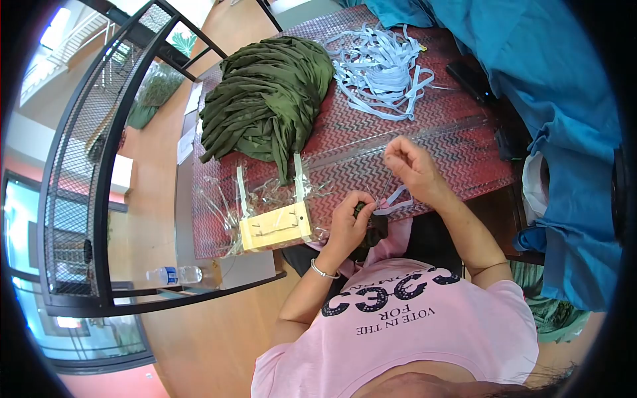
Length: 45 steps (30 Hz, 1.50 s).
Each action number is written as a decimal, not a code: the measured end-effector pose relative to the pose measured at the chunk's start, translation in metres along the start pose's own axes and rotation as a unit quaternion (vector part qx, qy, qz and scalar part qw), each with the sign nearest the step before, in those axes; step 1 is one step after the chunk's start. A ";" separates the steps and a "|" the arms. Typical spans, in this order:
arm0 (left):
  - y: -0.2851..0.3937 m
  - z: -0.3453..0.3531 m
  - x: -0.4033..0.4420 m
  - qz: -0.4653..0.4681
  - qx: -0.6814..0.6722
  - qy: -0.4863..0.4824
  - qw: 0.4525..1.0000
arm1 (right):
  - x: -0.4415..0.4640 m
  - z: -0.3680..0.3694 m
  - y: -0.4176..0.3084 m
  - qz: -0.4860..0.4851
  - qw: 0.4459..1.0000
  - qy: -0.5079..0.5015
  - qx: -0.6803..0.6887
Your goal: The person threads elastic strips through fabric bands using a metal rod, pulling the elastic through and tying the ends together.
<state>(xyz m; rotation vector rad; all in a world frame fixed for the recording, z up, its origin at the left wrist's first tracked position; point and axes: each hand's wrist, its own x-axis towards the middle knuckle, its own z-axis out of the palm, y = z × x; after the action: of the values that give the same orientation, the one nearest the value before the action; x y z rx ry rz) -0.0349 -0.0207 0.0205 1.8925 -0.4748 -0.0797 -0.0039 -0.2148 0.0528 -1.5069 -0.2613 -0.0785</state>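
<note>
- Dark green cloth [376, 231]: at the desk's [345, 174] near edge, pinched in the left hand [352, 215].
- Pale strap [401, 201]: beside that cloth, looped between the hands.
- Right hand [416, 171]: fingers curled closed; any grip too fine to tell.
- Yellow block [276, 227]: left of the left hand.
- Green bundle [265, 96], white straps [378, 69]: farther back, side by side.

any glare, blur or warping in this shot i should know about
head view: strong fisheye, black rounded corners, the black rack bowed; head view: glare streaks on the plastic-covered table, upper-left window nearly blown out; head view: thin item between left hand and right hand too fine to identify
</note>
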 end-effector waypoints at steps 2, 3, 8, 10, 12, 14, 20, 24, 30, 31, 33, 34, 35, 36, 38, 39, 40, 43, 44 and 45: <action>0.001 0.000 0.002 0.018 0.000 0.004 1.000 | -0.002 0.001 0.004 0.023 0.997 -0.036 -0.061; 0.002 0.000 0.003 0.026 0.001 0.007 1.000 | -0.005 0.002 0.005 0.036 0.992 -0.066 -0.098; 0.010 0.000 0.005 0.029 -0.006 0.031 0.999 | -0.009 0.010 0.018 0.088 0.992 -0.095 0.012; 0.013 0.000 0.005 0.008 -0.026 0.055 0.998 | -0.010 0.014 0.021 0.089 0.992 -0.056 0.063; 0.014 0.002 0.006 -0.013 -0.057 0.099 0.993 | -0.010 0.020 0.029 0.038 0.997 -0.025 0.067; 0.010 0.003 0.009 0.016 -0.030 0.092 0.995 | -0.011 0.024 0.032 0.022 0.996 -0.014 0.086; 0.005 -0.001 0.013 0.000 -0.122 0.061 0.991 | -0.008 0.017 0.027 -0.013 0.990 -0.098 0.097; 0.007 -0.005 0.015 -0.017 -0.122 0.020 0.992 | -0.003 0.007 0.028 0.004 0.980 -0.164 0.115; 0.003 -0.007 0.015 0.007 -0.121 -0.016 0.992 | 0.003 0.003 0.028 -0.036 0.973 -0.219 0.063; 0.001 -0.007 0.015 0.015 -0.128 -0.020 0.991 | 0.003 0.003 0.029 -0.042 0.972 -0.225 0.055; -0.004 -0.007 0.014 0.032 -0.142 -0.024 0.989 | 0.004 0.004 0.029 -0.037 0.969 -0.235 0.070; -0.005 -0.008 0.013 0.027 -0.147 -0.024 0.988 | 0.005 0.004 0.029 -0.035 0.967 -0.240 0.077; -0.006 -0.008 0.012 0.023 -0.152 -0.023 0.988 | 0.004 0.006 0.029 -0.038 0.969 -0.233 0.072; -0.006 -0.009 0.011 0.019 -0.157 -0.022 0.987 | 0.003 0.007 0.029 -0.041 0.971 -0.226 0.066; -0.006 -0.008 0.008 -0.035 -0.162 0.025 0.986 | 0.003 0.013 0.028 -0.079 0.978 -0.194 0.007; -0.002 -0.008 0.007 -0.063 -0.164 0.048 0.983 | 0.003 0.017 0.027 -0.112 0.978 -0.168 -0.047; 0.002 -0.010 0.006 -0.081 -0.117 0.054 0.988 | 0.003 0.020 0.026 -0.146 0.974 -0.140 -0.100; 0.010 -0.015 0.003 -0.097 -0.004 0.071 0.993 | 0.003 0.024 0.027 -0.221 0.918 -0.140 -0.298; 0.006 -0.015 0.003 -0.077 0.012 0.079 0.994 | 0.004 0.026 0.026 -0.243 0.894 -0.144 -0.347; 0.002 -0.016 0.004 -0.057 0.029 0.088 0.994 | 0.007 0.027 0.025 -0.265 0.867 -0.147 -0.395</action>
<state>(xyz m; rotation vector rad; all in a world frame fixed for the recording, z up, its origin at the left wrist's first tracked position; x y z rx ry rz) -0.0278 -0.0088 0.0284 1.9637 -0.2510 0.0257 0.0047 -0.1852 0.0309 -2.2249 -0.9832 -0.4409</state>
